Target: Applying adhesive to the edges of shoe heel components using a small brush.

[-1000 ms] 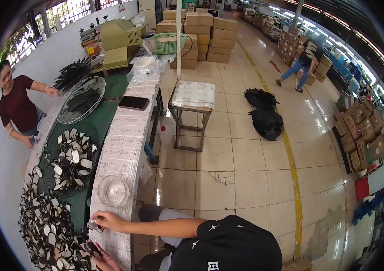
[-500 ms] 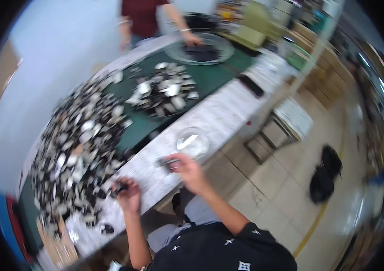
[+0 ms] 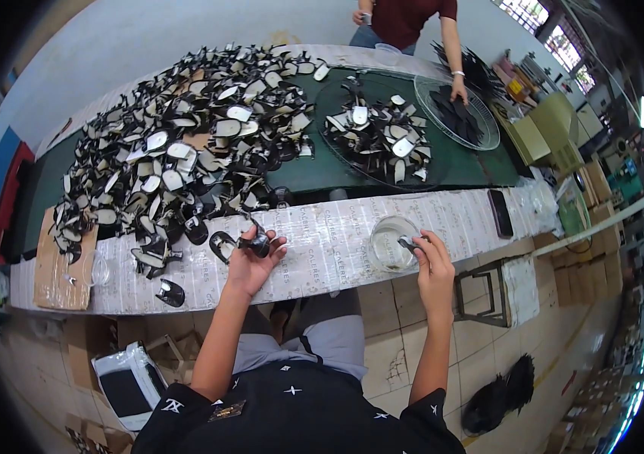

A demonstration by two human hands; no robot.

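Observation:
My left hand, palm up with fingers curled, grips a glossy black shoe-heel-like piece above the front strip of the bench. Beside it lies a similar piece with a pale inner face. My right hand pinches a small dark and whitish piece over the right rim of a clear round bowl; its exact kind is hard to make out. A large heap of black and cream pieces spreads beyond my left hand. Another piece rests near the front edge.
A smaller heap sits on a clear round tray on the green bench top. Across the bench, a person reaches into another clear tray of flat black pieces. A phone-like black slab lies right; a stool stands below.
The view has turned, and the blur is gone. My right hand has gone from the bowl's near left side to its right rim. My left hand still holds a black piece.

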